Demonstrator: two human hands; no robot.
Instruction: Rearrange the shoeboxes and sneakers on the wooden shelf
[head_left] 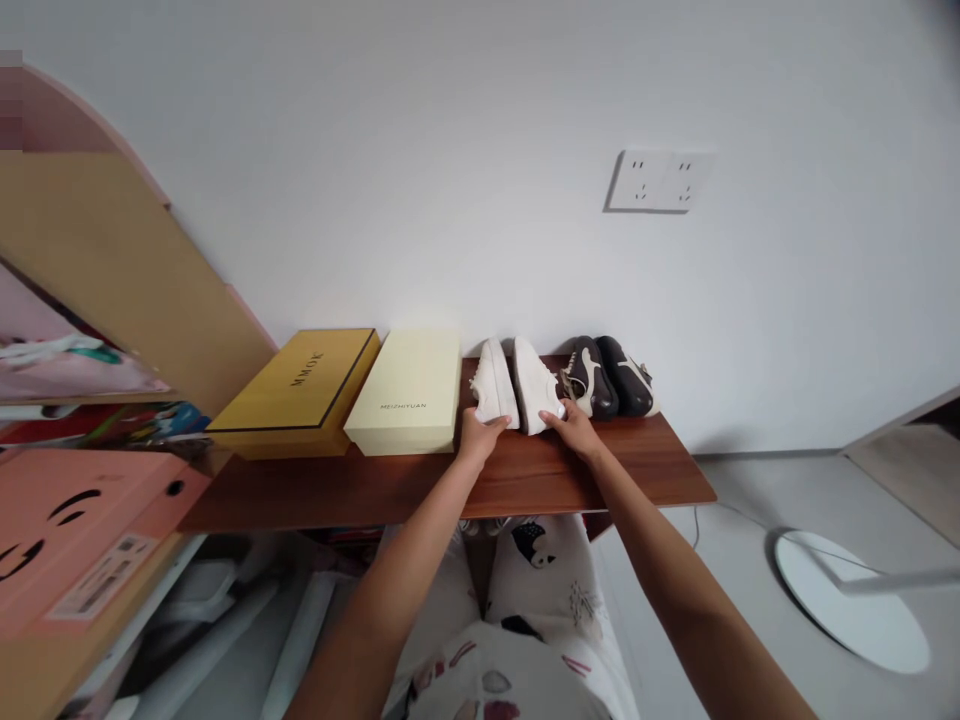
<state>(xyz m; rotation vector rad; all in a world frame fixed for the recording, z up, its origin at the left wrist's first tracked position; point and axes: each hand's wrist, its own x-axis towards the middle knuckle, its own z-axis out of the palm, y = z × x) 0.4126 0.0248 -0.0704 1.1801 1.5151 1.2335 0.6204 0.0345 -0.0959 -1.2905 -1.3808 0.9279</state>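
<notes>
Two white sneakers lie on their sides, soles facing each other, on a reddish-brown wooden shelf (525, 480). My left hand (480, 436) grips the heel end of the left white sneaker (493, 380), thumb against the sole. The heel end of the right white sneaker (534, 385) is in my right hand (574, 428), its thumb also on the sole side. Just right of that hand sits a pair of dark shoes with cream trim (600, 380). To the left lie a closed cream shoebox (409, 385) and a closed yellow shoebox (300, 385).
A pink box (90, 530) stands on a shelf unit at the left. Behind everything is a white wall with a double socket plate (660, 180). On the floor at right rests a round white base (851, 600) with a pole and cable.
</notes>
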